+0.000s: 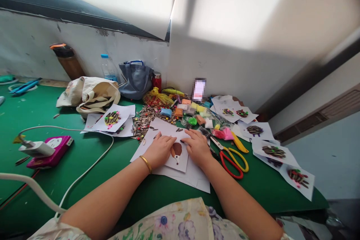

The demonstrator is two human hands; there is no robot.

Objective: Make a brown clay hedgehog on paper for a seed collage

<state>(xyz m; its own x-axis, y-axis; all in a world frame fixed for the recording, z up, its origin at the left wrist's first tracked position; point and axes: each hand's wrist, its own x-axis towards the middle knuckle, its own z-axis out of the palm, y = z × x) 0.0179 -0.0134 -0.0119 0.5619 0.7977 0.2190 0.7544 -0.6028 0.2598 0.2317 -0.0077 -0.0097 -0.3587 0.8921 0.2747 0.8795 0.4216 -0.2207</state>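
Observation:
My left hand (160,150), with a gold bangle (145,164) on its wrist, rests on a white paper sheet (177,157). My right hand (197,147) lies flat on the same sheet, fingers spread. Between them is a brown clay shape (176,150) with a few sunflower seeds stuck near it. Neither hand visibly holds anything. Just beyond my left hand lies a scattered heap of striped sunflower seeds (146,119). Right of my right hand are yellow-and-red-handled scissors (232,161).
Seed-decorated paper pictures (112,118) lie on both sides of the green table (84,180). Clay packets (182,107) crowd the back. A cloth bag (90,93), grey bag (135,81), water bottle (107,68) and pink power bank (50,152) with white cable stand around.

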